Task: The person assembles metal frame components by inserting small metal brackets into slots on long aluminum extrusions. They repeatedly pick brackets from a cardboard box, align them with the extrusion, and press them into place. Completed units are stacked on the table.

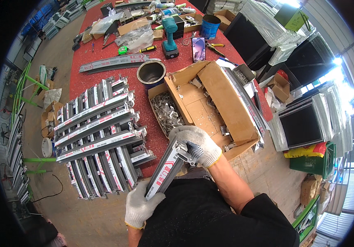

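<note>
A short grey aluminium frame profile with white-and-red film slants in front of my body. My left hand, in a knitted work glove, is closed around its lower end. At the upper end my right hand, in a glove with dotted fingers, grips by a silvery metal corner piece; its fingertips are partly hidden. Just beyond the right hand lies a narrow carton of small metal brackets. Beside that stands a larger open cardboard box with a few brackets inside. Left of the hands, similar profiles are stacked crosswise.
The red table carries a dark open can, a teal cordless drill, a phone, pliers and a blue tin. Wrapped panels lean at right; a green rack stands left.
</note>
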Motion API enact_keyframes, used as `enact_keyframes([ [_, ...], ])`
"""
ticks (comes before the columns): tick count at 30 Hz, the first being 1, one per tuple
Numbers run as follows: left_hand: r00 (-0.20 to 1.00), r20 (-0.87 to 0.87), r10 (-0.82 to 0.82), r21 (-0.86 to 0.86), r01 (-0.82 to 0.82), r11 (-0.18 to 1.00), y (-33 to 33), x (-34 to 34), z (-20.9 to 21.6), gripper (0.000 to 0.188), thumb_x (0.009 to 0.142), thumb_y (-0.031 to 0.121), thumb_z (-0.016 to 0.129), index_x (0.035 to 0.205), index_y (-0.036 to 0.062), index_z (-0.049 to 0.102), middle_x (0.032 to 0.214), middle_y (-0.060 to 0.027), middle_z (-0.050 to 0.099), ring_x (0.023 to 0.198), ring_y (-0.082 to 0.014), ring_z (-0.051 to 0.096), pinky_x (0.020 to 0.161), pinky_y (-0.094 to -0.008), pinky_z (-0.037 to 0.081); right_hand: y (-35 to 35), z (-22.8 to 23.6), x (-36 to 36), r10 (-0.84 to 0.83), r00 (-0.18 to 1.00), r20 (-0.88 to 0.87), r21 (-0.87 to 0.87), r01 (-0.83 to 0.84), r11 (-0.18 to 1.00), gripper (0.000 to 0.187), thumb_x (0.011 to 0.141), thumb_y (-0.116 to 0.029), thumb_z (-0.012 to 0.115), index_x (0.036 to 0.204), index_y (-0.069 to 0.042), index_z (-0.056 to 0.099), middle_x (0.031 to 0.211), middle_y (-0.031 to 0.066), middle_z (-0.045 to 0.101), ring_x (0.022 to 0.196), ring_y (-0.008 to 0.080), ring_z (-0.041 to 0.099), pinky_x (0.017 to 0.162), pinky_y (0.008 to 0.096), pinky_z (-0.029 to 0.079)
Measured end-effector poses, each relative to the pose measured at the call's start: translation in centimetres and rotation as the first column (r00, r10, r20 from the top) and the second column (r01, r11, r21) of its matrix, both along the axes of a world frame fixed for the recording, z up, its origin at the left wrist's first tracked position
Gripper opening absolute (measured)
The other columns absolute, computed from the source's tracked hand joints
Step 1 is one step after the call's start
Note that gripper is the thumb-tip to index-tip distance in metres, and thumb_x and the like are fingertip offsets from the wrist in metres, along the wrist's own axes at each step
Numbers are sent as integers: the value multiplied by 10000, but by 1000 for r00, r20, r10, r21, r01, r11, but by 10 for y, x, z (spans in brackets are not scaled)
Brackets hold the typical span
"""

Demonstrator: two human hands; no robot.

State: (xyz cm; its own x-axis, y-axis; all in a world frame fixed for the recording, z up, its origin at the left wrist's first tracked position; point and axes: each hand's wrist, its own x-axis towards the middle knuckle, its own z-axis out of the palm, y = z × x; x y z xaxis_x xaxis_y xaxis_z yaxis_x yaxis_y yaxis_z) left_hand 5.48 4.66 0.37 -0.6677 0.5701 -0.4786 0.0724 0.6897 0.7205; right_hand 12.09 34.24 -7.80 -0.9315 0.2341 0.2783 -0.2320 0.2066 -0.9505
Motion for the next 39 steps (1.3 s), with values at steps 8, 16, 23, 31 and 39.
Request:
enact_keyframes([
  [8, 993, 1, 116, -45, -115, 992, -3, -3, 0, 507, 872, 241, 865, 1265, -61, 759, 1025, -255, 825, 977, -286, 833, 886, -419, 628, -25, 23, 3, -124, 973, 196, -223, 167, 960, 367, 927, -138, 874, 1237, 19, 753, 1091, 185, 793, 1006, 331, 782, 875, 414, 646],
  [16, 954, -25, 297, 69, -295, 953, -34, -11, -14, 459, 937, 243, 784, 1252, -88, 738, 920, -161, 791, 846, -165, 707, 806, -381, 594, -59, -12, 37, -231, 829, 509, 131, 191, 973, 251, 991, -193, 740, 1151, -26, 838, 1036, 223, 820, 975, 401, 799, 912, 466, 627],
  [23, 953, -70, 293, 37, -291, 956, -47, -8, -22, 476, 939, 252, 783, 1266, -92, 738, 939, -190, 801, 865, -205, 746, 820, -398, 598, -88, -101, 36, -385, 770, 508, 532, 71, 844, 239, 972, -240, 736, 1112, -75, 837, 1053, 218, 787, 980, 442, 776, 908, 545, 628],
  [31, 967, -92, 236, 3, -236, 972, -44, -6, -27, 459, 925, 258, 788, 1228, -83, 740, 884, -248, 767, 816, -262, 760, 803, -433, 603, -113, -131, 11, -485, 765, 423, 807, -75, 586, 179, 976, -256, 714, 956, -86, 767, 921, 172, 773, 829, 352, 803, 668, 500, 650],
  [39, 973, -41, 227, 18, -227, 974, -45, -5, -29, 474, 923, 268, 796, 1225, -93, 732, 874, -223, 780, 797, -248, 757, 789, -421, 600, -103, -113, 15, -390, 723, 570, 525, 44, 850, 203, 974, -218, 695, 1039, -46, 780, 908, 258, 799, 872, 404, 820, 787, 522, 652],
])
